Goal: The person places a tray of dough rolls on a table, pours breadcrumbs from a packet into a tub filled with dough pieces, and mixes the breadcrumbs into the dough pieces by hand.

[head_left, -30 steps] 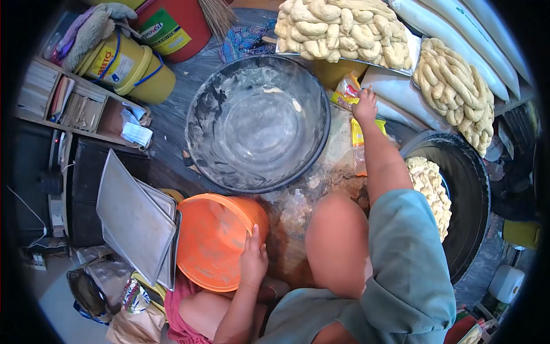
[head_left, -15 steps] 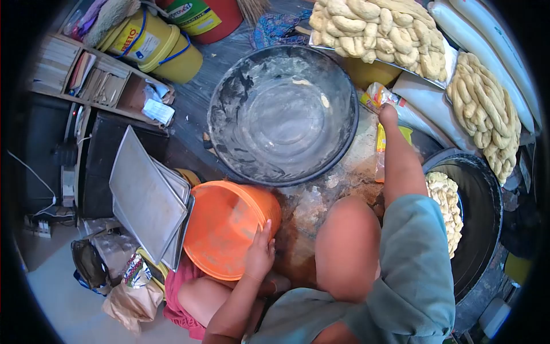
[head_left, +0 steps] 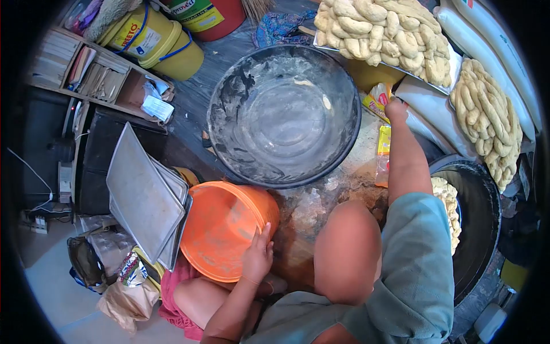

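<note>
My left hand (head_left: pixel 257 257) grips the rim of an orange bucket (head_left: pixel 209 223), which lies tilted with its mouth toward me. My right hand (head_left: pixel 396 110) reaches forward, closed on a yellow and red plastic packet (head_left: pixel 376 104); its fingertips are mostly hidden. Beneath my right forearm another yellow and clear packet (head_left: pixel 383 150) lies on the floor. Left of these packets stands a wide black basin (head_left: pixel 281 117) with pale, dusty residue and small dough scraps inside.
Twisted dough pieces (head_left: pixel 395 37) are heaped on a tray at the back right, with more dough strands (head_left: pixel 486 112) beside white sacks (head_left: pixel 492 57). A black tub (head_left: pixel 478 229) holds more dough at right. Metal trays (head_left: pixel 143 192) lean by the bucket. Yellow buckets (head_left: pixel 177 60) stand back left.
My right hand has moved slightly to the right, and the packet at it shows more of its yellow side. My left hand stays on the bucket rim. The view has shifted a little.
</note>
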`<action>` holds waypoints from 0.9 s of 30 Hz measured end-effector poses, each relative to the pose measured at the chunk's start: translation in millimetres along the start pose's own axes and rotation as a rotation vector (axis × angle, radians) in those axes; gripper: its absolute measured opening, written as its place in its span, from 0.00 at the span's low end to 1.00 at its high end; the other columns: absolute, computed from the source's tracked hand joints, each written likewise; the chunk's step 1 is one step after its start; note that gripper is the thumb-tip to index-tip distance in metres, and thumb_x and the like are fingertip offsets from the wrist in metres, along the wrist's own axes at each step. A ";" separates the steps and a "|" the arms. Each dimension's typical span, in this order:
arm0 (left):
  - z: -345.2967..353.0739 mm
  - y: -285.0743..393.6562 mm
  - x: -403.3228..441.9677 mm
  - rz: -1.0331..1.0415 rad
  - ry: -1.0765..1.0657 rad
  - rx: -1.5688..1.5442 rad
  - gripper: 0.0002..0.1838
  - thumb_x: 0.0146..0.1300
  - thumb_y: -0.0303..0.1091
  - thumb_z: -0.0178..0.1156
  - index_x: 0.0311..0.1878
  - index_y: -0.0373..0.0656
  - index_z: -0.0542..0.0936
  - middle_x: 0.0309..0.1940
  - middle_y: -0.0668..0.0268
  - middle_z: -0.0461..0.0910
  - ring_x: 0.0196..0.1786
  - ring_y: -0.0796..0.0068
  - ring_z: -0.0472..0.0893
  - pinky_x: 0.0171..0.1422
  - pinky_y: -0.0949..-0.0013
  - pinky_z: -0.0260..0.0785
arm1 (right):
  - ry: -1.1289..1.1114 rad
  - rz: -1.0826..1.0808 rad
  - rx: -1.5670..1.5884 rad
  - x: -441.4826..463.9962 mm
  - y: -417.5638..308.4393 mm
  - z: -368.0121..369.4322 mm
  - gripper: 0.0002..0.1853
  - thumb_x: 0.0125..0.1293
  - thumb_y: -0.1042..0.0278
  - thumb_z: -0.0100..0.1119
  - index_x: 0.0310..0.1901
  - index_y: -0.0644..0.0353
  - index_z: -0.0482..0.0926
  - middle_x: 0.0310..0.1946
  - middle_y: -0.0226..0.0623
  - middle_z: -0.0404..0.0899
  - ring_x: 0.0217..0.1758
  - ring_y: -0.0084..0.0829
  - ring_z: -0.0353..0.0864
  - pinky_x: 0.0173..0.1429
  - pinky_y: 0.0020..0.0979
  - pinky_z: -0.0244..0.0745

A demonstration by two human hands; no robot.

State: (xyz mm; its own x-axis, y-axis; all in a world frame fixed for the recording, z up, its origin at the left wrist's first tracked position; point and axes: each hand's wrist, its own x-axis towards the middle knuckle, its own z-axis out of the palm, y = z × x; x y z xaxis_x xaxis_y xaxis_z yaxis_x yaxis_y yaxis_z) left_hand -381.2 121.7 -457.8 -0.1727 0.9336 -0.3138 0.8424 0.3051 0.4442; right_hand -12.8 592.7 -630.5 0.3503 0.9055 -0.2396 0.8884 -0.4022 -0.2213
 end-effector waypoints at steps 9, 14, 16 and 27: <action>-1.6 1.6 0.7 0.007 -0.018 -0.037 0.33 0.62 0.28 0.55 0.70 0.51 0.58 0.61 0.39 0.65 0.55 0.39 0.73 0.53 0.51 0.73 | -0.247 -0.134 -0.125 -65.1 10.4 44.6 0.19 0.62 0.56 0.52 0.49 0.55 0.81 0.53 0.43 0.79 0.57 0.43 0.77 0.60 0.46 0.67; 6.4 -4.0 -2.7 0.067 0.047 -0.055 0.34 0.61 0.25 0.56 0.70 0.49 0.58 0.60 0.40 0.66 0.57 0.40 0.72 0.56 0.52 0.71 | -0.248 -0.194 -0.089 -100.7 39.7 20.7 0.17 0.59 0.61 0.52 0.47 0.56 0.82 0.52 0.43 0.79 0.56 0.45 0.78 0.57 0.47 0.71; 3.0 1.5 -4.3 0.070 0.071 -0.052 0.34 0.60 0.24 0.56 0.70 0.47 0.59 0.57 0.44 0.71 0.57 0.43 0.73 0.58 0.54 0.69 | -0.178 -0.158 -0.030 -116.4 40.3 -14.5 0.16 0.59 0.61 0.51 0.46 0.56 0.82 0.52 0.43 0.79 0.55 0.45 0.78 0.56 0.47 0.72; -1.2 9.3 -16.1 0.322 0.295 0.063 0.35 0.61 0.34 0.60 0.70 0.45 0.60 0.71 0.41 0.49 0.71 0.42 0.55 0.73 0.52 0.52 | -0.090 -0.729 0.713 -295.5 82.2 -229.8 0.16 0.62 0.65 0.56 0.47 0.65 0.77 0.40 0.45 0.81 0.43 0.36 0.79 0.49 0.37 0.73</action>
State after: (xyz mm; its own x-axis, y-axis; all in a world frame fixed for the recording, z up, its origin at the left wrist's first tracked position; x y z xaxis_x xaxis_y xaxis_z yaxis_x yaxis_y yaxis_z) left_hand -371.2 109.8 -447.6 -0.0269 0.9957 0.0891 0.9048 -0.0137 0.4257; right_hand 24.9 323.1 -360.7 -0.2547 0.9602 0.1148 0.4824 0.2290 -0.8455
